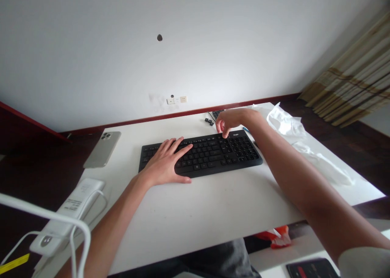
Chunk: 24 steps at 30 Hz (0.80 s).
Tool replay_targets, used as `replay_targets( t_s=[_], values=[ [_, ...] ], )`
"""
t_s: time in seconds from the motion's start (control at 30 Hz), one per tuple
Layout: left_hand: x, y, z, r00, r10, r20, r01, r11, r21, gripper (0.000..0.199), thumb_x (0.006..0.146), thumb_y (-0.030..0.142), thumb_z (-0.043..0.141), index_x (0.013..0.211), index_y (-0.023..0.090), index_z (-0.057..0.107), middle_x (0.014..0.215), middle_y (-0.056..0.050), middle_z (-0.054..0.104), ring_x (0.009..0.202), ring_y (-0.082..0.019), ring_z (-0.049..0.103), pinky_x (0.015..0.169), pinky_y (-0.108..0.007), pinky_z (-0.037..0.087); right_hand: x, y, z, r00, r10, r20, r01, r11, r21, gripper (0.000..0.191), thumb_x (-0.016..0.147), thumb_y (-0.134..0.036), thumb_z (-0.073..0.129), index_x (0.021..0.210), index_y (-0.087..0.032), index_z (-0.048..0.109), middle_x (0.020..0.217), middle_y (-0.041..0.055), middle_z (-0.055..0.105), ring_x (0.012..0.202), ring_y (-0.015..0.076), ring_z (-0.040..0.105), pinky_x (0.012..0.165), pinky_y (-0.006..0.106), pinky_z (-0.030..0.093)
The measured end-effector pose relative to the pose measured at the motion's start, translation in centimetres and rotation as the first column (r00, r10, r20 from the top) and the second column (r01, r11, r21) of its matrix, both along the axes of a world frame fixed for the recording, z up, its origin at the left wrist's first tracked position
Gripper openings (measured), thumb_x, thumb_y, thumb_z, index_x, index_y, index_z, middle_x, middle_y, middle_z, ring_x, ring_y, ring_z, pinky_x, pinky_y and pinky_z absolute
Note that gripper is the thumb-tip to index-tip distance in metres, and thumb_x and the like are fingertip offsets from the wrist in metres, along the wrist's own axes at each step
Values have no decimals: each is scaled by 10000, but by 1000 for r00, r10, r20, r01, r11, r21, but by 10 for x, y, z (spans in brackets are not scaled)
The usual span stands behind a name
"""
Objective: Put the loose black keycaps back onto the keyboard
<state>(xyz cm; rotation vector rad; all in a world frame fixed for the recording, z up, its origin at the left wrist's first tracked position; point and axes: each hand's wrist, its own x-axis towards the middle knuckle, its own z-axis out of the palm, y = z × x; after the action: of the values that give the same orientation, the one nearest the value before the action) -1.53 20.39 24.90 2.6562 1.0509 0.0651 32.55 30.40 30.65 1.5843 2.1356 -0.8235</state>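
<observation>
A black keyboard [210, 161] lies on the white table [207, 209]. Spread over its left part is my left hand [166, 160], with the thumb along the front edge and the fingers across the keys. My right hand [228, 120] is at the keyboard's back edge, left of the number keys; its fingers curl down and one fingertip touches the top row. Whether anything sits between those fingers is hidden. Several small loose black keycaps [209, 121] rest behind the keyboard, beside my right hand.
A phone [103, 150] lies at the left. Nearer stands a white power strip [68, 217] with cables. Crumpled white plastic [286, 121] covers part of the right side. Another dark keyboard [217, 113] shows partly behind my right hand. Below the table's front edge is a red bag [280, 237].
</observation>
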Motion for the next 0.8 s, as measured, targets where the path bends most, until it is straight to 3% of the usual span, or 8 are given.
replay_targets(
  t_s=[0.43, 0.7, 0.8],
  values=[
    [0, 1, -1, 1000, 3, -8, -3, 1000, 0, 1127, 704, 840, 671, 1645, 404, 229, 1749, 10, 76, 1574, -411, 120, 1287, -576, 134, -27, 2, 5, 979, 30, 202, -37, 999, 34, 408, 578, -288, 932, 967, -226, 826, 1101, 61, 777, 1042, 331, 703, 792, 354, 530],
    [0, 1, -1, 1000, 2, -3, -2, 1000, -1, 1136, 699, 845, 675, 1646, 413, 220, 1750, 7, 67, 1572, -422, 124, 1283, -589, 146, -17, 1, 9, 995, 41, 91, -39, 999, -23, 439, 566, -363, 947, 975, -252, 829, 1089, 44, 780, 1070, 327, 699, 872, 371, 523],
    [0, 1, 0, 1000, 7, -10, -7, 1000, -7, 1132, 704, 849, 666, 1647, 411, 218, 1751, 5, 55, 1574, -423, 117, 1282, -591, 149, -11, 1, 11, 999, 42, 32, -39, 996, -84, 434, 635, -417, 906, 1035, -270, 826, 1055, 37, 790, 1036, 302, 713, 876, 370, 529]
  ],
)
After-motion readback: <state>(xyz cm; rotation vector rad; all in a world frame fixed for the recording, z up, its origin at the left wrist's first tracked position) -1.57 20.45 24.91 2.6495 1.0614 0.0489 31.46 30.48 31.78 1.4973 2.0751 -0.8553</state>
